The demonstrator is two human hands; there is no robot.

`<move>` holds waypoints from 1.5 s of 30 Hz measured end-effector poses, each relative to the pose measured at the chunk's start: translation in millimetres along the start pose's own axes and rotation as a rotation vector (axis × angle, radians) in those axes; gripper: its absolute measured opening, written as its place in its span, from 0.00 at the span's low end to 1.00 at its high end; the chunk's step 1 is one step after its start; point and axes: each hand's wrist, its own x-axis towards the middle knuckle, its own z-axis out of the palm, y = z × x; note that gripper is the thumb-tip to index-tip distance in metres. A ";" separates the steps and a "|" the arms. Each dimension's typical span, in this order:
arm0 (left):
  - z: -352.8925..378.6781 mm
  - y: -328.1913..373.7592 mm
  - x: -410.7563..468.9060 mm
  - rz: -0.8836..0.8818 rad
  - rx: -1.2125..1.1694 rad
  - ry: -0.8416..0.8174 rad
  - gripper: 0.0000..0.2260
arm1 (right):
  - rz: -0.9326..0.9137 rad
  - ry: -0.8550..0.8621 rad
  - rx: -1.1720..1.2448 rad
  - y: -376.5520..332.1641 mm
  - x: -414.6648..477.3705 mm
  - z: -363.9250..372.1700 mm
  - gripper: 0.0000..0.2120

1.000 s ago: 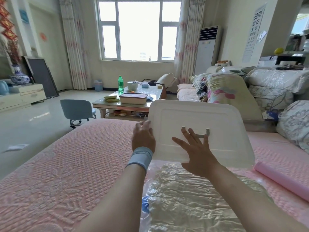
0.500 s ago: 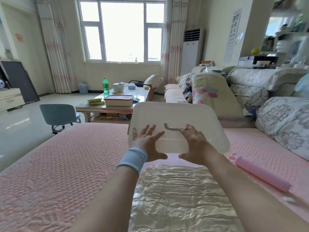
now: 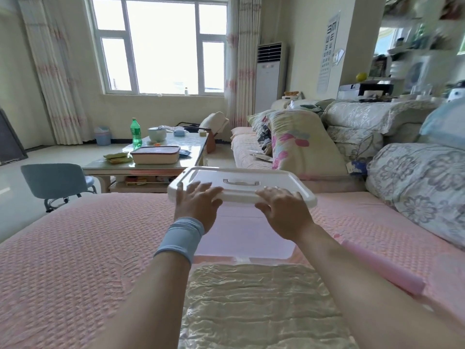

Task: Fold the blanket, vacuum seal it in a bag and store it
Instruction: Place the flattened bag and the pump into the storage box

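A white box lid (image 3: 251,176) with a moulded handle lies level on a translucent storage box (image 3: 241,235) standing on the pink bed (image 3: 75,248). My left hand (image 3: 196,207), with a blue wristband, rests flat with spread fingers on the lid's near left part. My right hand (image 3: 284,212) grips the lid's near rim, fingers curled on top and thumb at the edge. In front of the box, between my forearms, lies the flattened, crinkled vacuum bag with the pale blanket (image 3: 256,303) inside.
A pink roll (image 3: 382,270) lies on the bed to the right. Flowered pillows (image 3: 415,182) and bedding pile up at the right on a sofa. Beyond the bed stand a cluttered coffee table (image 3: 176,147) and a blue chair (image 3: 55,180).
The lid, held tilted up towards me a second ago, has swung down and now lies flat on the box. My hands have shifted to its near edge.
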 end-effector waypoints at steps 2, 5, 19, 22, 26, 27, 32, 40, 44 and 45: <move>-3.7 7.0 5.0 -0.005 0.017 0.078 0.16 | -0.006 0.180 -0.042 -0.6 2.3 2.6 0.13; -8.9 18.9 10.5 -0.023 0.023 0.180 0.15 | -0.052 0.287 -0.133 0.9 3.5 -3.2 0.13; 0.0 173.8 -4.0 0.228 -0.028 -0.102 0.27 | -0.019 0.343 -0.365 106.4 -71.5 -69.1 0.22; 17.9 225.3 -1.3 0.289 -0.045 -0.251 0.28 | 0.086 0.274 -0.415 145.2 -105.9 -77.8 0.24; 45.0 288.7 -7.5 0.373 -0.021 -0.345 0.28 | 0.253 0.154 -0.502 196.0 -143.0 -79.0 0.29; 53.0 304.3 -10.2 0.400 -0.029 -0.375 0.28 | 0.288 0.107 -0.532 207.6 -151.0 -77.4 0.30; 99.1 361.7 -27.1 0.453 -0.065 -0.591 0.26 | 0.437 -0.170 -0.580 254.2 -189.8 -73.7 0.28; 145.7 378.8 -43.8 0.450 -0.037 -0.757 0.25 | 0.522 -0.699 -0.298 277.9 -208.6 -49.4 0.22; 135.0 360.6 -37.5 0.488 -0.130 -0.563 0.24 | 0.570 -0.670 -0.223 265.1 -195.8 -58.1 0.31; 128.7 352.0 -34.0 0.488 -0.190 -0.515 0.23 | 0.554 -0.621 -0.215 255.2 -187.5 -62.5 0.32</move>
